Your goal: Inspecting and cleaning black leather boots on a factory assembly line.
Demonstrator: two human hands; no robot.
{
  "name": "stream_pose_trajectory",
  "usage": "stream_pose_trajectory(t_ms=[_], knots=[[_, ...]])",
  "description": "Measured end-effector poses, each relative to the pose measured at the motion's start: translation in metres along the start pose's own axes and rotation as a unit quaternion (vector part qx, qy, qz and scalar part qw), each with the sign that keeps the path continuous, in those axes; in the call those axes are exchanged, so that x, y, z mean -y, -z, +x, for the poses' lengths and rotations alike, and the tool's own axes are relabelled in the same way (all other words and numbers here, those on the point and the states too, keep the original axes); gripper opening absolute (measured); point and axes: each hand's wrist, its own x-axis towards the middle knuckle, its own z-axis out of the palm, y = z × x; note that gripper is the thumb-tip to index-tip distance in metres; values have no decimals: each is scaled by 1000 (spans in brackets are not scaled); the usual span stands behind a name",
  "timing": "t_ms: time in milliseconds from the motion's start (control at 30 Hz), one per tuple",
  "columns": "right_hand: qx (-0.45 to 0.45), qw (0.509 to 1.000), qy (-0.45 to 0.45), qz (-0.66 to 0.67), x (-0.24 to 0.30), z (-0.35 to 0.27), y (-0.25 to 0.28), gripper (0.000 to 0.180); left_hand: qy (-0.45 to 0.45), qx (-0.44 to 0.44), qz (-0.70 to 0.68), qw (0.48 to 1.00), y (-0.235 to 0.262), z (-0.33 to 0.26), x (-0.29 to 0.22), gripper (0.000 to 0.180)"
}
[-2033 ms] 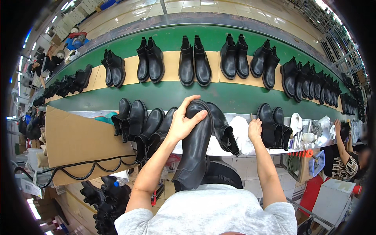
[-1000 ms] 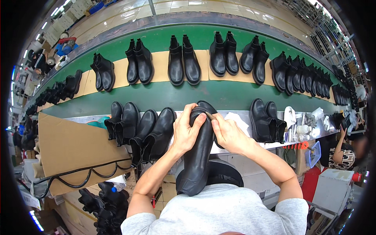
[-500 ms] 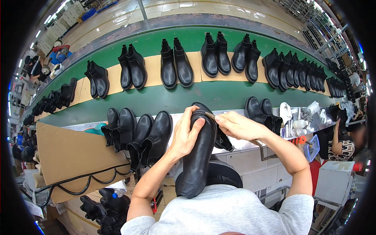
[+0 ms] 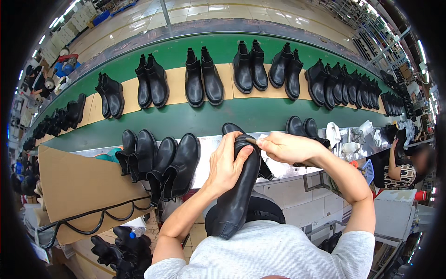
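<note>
A black ankle boot [image 4: 237,195] is held in front of my chest, its pull-tab end nearest me and its sole edge at the far end. My left hand [image 4: 227,162] is closed around that far end, with the thumb across the boot. A thin brown tool [image 4: 251,140] sticks out of my closed right hand [image 4: 290,148], its tip at the boot's sole edge. Most of the tool is hidden in the fingers, so its kind cannot be told. Another black boot [image 4: 231,127] lies behind on the metal ledge, partly covered by the held one.
Several black boots [image 4: 181,162] stand left on the ledge, beside a cardboard sheet [image 4: 88,186]. More pairs line the green conveyor [image 4: 186,118] ahead. White bottles [image 4: 350,147] and a blue basket [image 4: 368,172] are at right, near a co-worker [image 4: 400,174] holding a boot.
My left hand and the boot have shifted slightly right and down, and the boot has turned a little. The tool's tip has moved slightly along the sole edge. The whole view has shifted slightly.
</note>
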Motion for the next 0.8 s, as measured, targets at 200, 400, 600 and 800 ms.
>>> stream_pose_trajectory(t_ms=[200, 400, 600, 800], knots=[[85, 994, -63, -31, 9, -3, 17, 54, -7, 21, -1, 1000, -7, 0, -4, 42], [162, 978, -132, 17, 12, 3, 34, 54, -1, 30, 14, 999, -14, 2, -8, 47], [206, 958, -198, -15, 19, 9, 45, 56, 3, 24, 31, 999, -23, 4, -12, 47], [195, 965, -178, -8, 24, 6, 56, 56, 28, -14, 21, 999, -20, 5, -15, 50]])
